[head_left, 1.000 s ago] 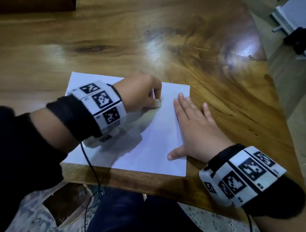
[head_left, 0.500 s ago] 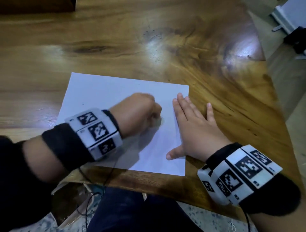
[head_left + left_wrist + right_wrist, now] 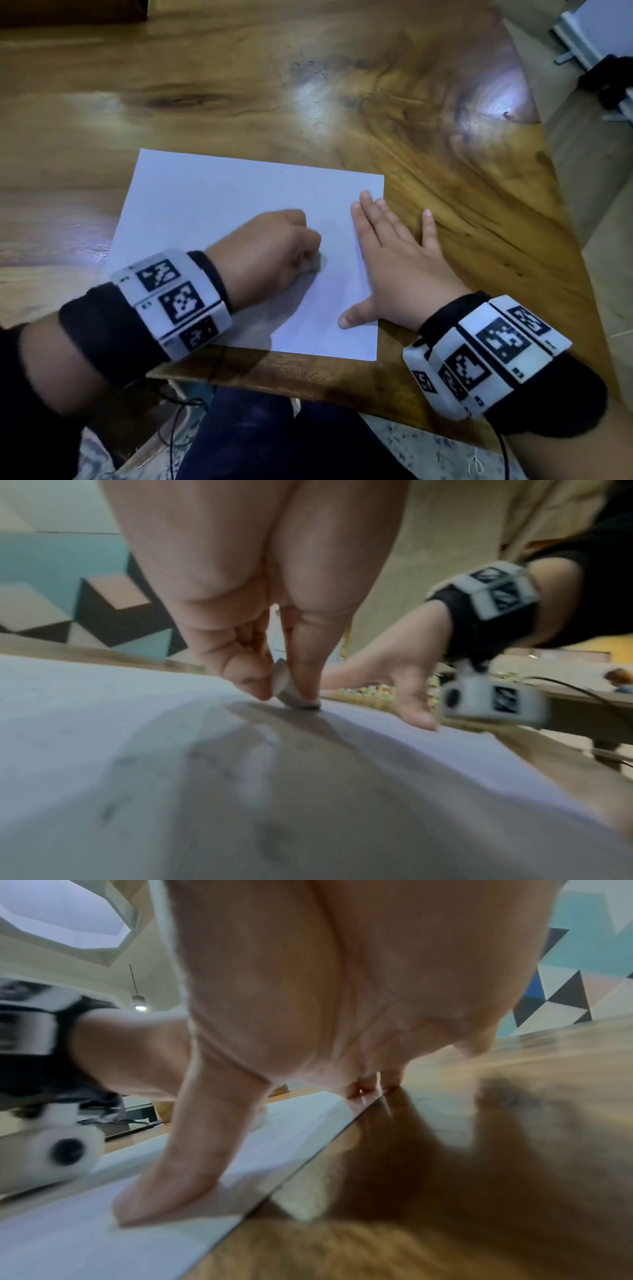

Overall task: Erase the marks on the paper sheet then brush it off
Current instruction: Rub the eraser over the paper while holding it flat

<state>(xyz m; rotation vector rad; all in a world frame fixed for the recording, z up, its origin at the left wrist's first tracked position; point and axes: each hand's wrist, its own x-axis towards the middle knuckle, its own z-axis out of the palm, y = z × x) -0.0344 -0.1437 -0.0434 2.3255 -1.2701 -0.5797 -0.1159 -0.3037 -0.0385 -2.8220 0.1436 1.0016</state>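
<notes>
A white paper sheet (image 3: 219,202) lies flat near the front edge of the wooden table (image 3: 308,85). My left hand (image 3: 274,253) is curled over the sheet's middle and pinches a small white eraser (image 3: 286,687) between thumb and finger, its tip touching the paper (image 3: 103,723). The eraser (image 3: 321,263) barely shows past the knuckles in the head view. My right hand (image 3: 394,260) lies flat with straight fingers on the sheet's right edge, its thumb (image 3: 178,1175) pressing the paper (image 3: 51,1240). No marks are plain on the sheet; faint grey specks show in the blurred left wrist view.
The table's front edge (image 3: 308,373) runs just below the sheet, with my lap under it. The table's right edge slants off toward the floor (image 3: 603,240). White furniture and dark objects (image 3: 609,68) stand beyond at the top right.
My left hand with the eraser has slid from the sheet's upper middle toward me and now sits lower on the paper. The right hand has kept its place.
</notes>
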